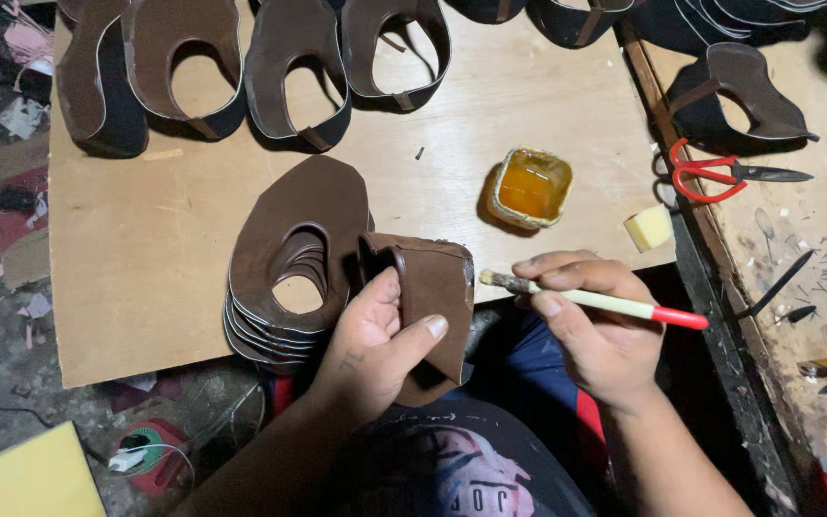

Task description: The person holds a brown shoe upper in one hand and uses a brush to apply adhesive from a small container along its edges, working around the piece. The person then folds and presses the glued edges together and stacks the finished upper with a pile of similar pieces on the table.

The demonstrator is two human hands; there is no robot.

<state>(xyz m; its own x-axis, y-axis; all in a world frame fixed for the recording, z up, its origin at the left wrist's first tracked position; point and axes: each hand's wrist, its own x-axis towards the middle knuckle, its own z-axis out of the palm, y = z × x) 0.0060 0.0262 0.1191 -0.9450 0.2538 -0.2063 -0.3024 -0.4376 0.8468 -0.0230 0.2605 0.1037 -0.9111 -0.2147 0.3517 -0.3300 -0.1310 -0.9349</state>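
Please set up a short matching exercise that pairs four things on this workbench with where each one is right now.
Things:
1. brush
2. brown leather piece
3. glue pot
4. red-handled scissors

Places:
A. on the board, open, above the right hand
B. on the side table at the right
C. in the left hand
D. in the right hand

Pairs: 1-D, 2-C, 3-A, 4-B

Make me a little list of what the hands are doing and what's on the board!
left hand: holds a brown leather piece
right hand: holds a brush, bristles at the piece's edge
beside left hand: stack of brown cut-outs
board: small tub of amber glue, yellow sponge
far edge: row of dark cut-outs
right bench: red-handled scissors
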